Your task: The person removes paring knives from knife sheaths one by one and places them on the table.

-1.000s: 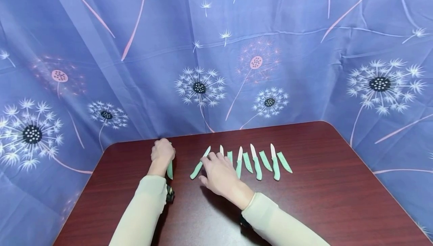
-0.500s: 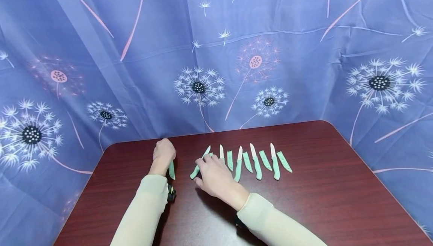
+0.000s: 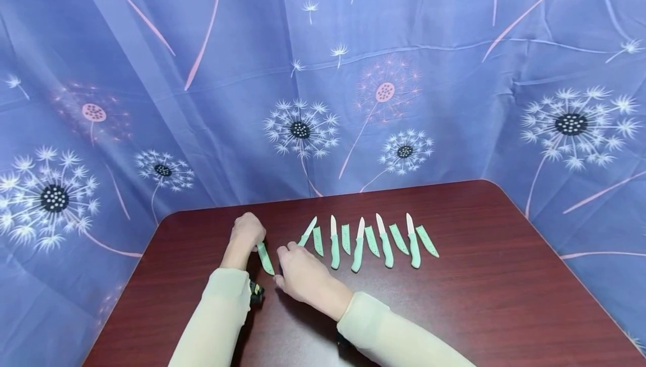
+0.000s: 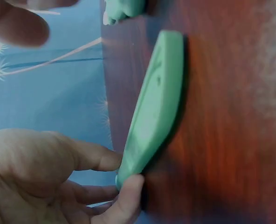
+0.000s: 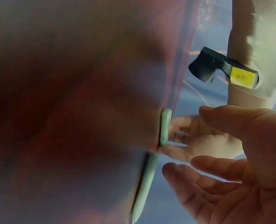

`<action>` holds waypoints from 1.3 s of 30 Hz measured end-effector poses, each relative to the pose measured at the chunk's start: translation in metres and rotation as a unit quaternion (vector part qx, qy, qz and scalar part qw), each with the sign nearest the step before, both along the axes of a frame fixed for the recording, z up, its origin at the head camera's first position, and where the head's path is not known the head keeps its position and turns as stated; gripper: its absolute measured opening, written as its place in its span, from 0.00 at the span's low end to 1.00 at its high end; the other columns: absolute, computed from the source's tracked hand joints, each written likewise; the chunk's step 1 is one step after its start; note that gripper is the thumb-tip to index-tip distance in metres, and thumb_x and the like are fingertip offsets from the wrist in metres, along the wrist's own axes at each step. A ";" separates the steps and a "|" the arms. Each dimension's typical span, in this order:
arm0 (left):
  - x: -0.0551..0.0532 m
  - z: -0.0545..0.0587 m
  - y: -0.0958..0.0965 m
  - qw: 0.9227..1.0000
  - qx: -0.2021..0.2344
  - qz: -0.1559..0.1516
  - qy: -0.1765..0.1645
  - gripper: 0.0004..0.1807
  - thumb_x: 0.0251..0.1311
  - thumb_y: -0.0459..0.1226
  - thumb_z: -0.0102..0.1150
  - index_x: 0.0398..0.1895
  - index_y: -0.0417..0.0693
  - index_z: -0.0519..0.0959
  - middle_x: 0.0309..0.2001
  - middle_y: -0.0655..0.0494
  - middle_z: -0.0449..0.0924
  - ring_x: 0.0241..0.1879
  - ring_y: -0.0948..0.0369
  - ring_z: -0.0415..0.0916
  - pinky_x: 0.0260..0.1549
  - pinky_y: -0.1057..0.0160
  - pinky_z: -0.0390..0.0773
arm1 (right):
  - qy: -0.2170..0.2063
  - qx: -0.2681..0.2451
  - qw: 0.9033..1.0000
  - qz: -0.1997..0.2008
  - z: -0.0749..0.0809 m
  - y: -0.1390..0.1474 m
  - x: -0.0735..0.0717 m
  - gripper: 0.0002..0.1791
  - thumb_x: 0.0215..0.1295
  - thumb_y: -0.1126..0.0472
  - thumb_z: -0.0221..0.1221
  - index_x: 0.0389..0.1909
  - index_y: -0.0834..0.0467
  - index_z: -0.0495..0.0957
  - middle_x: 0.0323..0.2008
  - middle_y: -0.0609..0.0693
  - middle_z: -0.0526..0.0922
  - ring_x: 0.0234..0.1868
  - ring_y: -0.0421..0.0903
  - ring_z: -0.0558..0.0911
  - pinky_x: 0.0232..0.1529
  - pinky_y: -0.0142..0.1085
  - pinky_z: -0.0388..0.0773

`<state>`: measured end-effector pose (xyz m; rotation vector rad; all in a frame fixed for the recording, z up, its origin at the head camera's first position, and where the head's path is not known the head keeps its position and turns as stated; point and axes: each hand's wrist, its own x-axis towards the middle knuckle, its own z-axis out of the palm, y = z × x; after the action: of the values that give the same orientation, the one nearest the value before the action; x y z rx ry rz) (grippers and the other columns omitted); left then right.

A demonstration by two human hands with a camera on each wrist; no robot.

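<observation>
My left hand (image 3: 247, 231) pinches a mint-green knife sheath (image 4: 152, 107) between thumb and fingers at one end. The sheath lies at a slant on the table; whether a blade is inside cannot be seen. My right hand (image 3: 308, 274) is just right of it, fingers loosely bent and holding nothing in the right wrist view. It partly covers the leftmost paring knife (image 3: 306, 233), which has a white blade and green handle. To the right, several more paring knives (image 3: 335, 246) alternate with green sheaths (image 3: 345, 239).
A dark red-brown wooden table (image 3: 479, 299) carries everything. Behind it hangs a blue curtain (image 3: 227, 131) with a dandelion print, close to the table's far edge. A black wrist camera (image 3: 256, 292) sits on the left wrist.
My right hand has moved left and nearer, uncovering a sheath and knives. My left hand has shifted slightly right and nearer, and the sheath it pinches has swung its near tip rightward.
</observation>
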<state>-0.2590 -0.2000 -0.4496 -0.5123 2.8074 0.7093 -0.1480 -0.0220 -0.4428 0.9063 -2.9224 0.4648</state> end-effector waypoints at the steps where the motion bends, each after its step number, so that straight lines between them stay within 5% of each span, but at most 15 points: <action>1: 0.002 0.001 0.001 1.000 0.001 -0.002 -0.002 0.11 0.70 0.29 0.57 0.43 0.23 0.79 0.49 0.20 0.74 0.15 0.57 0.81 0.16 0.64 0.80 | -0.001 0.000 1.000 0.000 -0.001 -0.002 0.001 0.20 0.66 0.50 0.72 0.46 0.60 0.79 0.42 0.54 0.80 0.44 0.49 0.85 0.43 0.37 0.84; 9: 0.017 0.006 0.003 1.000 0.010 -0.010 -0.016 0.22 0.70 0.30 0.56 0.57 0.15 0.71 0.57 0.13 0.66 0.12 0.58 0.79 0.15 0.64 0.81 | -0.022 -0.001 1.000 -0.013 -0.004 -0.013 0.010 0.18 0.63 0.51 0.74 0.37 0.58 0.77 0.35 0.51 0.76 0.33 0.47 0.83 0.33 0.38 0.83; 16: 0.027 0.005 0.006 0.999 0.036 -0.009 -0.023 0.29 0.69 0.28 0.55 0.64 0.12 0.61 0.58 0.11 0.63 0.13 0.56 0.80 0.15 0.64 0.81 | -0.059 0.010 0.997 -0.046 -0.007 -0.021 0.013 0.19 0.59 0.50 0.76 0.35 0.59 0.78 0.34 0.51 0.78 0.34 0.49 0.84 0.34 0.41 0.84; 24: 0.034 0.005 0.011 0.998 0.053 -0.015 -0.027 0.32 0.68 0.27 0.56 0.66 0.13 0.57 0.45 0.17 0.73 0.13 0.55 0.82 0.15 0.62 0.82 | -0.089 0.028 0.993 -0.070 -0.007 -0.025 0.016 0.17 0.59 0.52 0.76 0.35 0.59 0.80 0.35 0.53 0.80 0.34 0.52 0.86 0.33 0.43 0.84; 32: 0.038 0.004 0.011 0.997 0.072 -0.006 -0.028 0.31 0.64 0.27 0.60 0.62 0.15 0.57 0.44 0.20 0.75 0.15 0.52 0.84 0.17 0.60 0.84 | -0.122 0.013 0.988 -0.092 -0.006 -0.028 0.015 0.13 0.61 0.62 0.71 0.26 0.54 0.75 0.28 0.50 0.81 0.30 0.49 0.85 0.26 0.45 0.82; 39: 0.041 0.006 0.010 0.996 0.088 -0.006 -0.021 0.34 0.66 0.28 0.60 0.65 0.15 0.55 0.44 0.23 0.74 0.16 0.53 0.84 0.18 0.60 0.85 | -0.124 0.003 0.988 -0.087 -0.006 -0.024 0.013 0.15 0.60 0.60 0.73 0.27 0.53 0.74 0.26 0.47 0.78 0.29 0.48 0.85 0.27 0.44 0.82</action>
<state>-0.2177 -0.1896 -0.4434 -0.4719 2.6747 0.9207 -0.1346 -0.0464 -0.4490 0.6245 -3.1904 0.5967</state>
